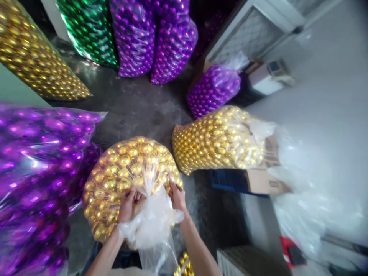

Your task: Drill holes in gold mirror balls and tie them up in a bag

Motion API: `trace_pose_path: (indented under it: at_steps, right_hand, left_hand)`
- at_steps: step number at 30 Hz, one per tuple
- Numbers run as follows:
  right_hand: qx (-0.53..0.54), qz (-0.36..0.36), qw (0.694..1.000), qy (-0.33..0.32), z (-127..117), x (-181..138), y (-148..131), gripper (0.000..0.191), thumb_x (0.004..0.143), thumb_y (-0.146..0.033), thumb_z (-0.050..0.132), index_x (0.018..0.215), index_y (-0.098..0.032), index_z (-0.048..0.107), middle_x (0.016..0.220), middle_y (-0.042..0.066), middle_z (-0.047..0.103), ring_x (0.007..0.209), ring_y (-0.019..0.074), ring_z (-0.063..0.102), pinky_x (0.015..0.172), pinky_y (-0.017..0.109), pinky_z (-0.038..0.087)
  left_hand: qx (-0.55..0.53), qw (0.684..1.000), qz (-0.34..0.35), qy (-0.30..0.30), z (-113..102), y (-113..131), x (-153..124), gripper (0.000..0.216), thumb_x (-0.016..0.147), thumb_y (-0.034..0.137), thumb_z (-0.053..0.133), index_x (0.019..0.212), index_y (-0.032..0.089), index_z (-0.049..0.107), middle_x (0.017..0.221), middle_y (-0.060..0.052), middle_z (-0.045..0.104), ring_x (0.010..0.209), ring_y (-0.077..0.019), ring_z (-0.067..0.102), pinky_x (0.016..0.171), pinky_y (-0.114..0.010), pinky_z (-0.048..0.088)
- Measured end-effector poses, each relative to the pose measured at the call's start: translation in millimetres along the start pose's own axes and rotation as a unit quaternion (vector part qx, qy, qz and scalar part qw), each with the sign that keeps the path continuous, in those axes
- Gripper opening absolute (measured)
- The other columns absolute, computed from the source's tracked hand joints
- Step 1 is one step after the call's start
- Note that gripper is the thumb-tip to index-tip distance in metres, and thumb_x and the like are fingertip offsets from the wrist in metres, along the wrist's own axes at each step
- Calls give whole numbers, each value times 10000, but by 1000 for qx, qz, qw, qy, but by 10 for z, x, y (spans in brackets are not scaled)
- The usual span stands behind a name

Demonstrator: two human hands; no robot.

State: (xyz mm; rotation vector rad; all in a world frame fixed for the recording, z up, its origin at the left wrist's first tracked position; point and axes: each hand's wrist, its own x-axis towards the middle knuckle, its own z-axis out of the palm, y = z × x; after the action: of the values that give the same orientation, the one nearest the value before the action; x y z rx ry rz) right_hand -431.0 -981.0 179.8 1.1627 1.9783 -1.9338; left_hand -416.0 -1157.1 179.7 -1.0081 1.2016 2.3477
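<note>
In front of me stands a bulging clear plastic bag (pixel 115 172) full of shiny gold balls. Its top is gathered into a narrow neck, and the loose whitish plastic above it spreads toward me. To the left of the neck is my left hand (pixel 128 205), fingers curled closed close to the plastic. On the opposite side my right hand (pixel 177 195) is also closed, its fingertips against the bag near the neck. Both hands may be pulling a thin tie, but what lies between the fingers is too small to make out.
Another gold-ball bag (pixel 212 142) leans right, by cardboard (pixel 261 180) and a blue crate (pixel 230 180). Purple bags (pixel 34 184) crowd the left; further purple bags (pixel 133 38), a green bag (pixel 89 30) and a tall gold bag (pixel 37 57) stand behind. Loose clear plastic (pixel 310 214) lies right.
</note>
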Motion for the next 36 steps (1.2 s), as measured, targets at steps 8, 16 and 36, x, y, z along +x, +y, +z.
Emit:
trace_pose_path:
  at_steps: [8, 16, 36]
  right_hand:
    - [-75, -47, 972, -217, -101, 103, -769, 468, 615, -552, 765, 587, -165, 503, 453, -101, 425, 409, 46, 418, 499, 226, 468]
    - [-269, -302, 849, -341, 574, 98, -992, 359, 916, -366, 496, 763, -56, 595, 569, -98, 495, 522, 5, 506, 667, 205, 411]
    - [-347, -392, 787, -326, 426, -263, -111, 494, 814, -60, 418, 1298, -134, 480, 1046, 97, 707, 895, 193, 681, 791, 285, 533]
  left_hand:
    - [259, 953, -8, -157, 54, 242, 153, 547, 527, 597, 811, 808, 138, 716, 710, -41, 670, 638, -156, 557, 594, -250, 405]
    - [408, 883, 75, -219, 165, 161, 124, 291, 643, 307, 662, 856, 121, 729, 721, -50, 679, 684, -203, 567, 643, -288, 406]
    - [272, 940, 205, 29, 79, -148, -106, 53, 768, 203, 630, 767, 219, 681, 713, -35, 669, 719, -233, 601, 696, -298, 414]
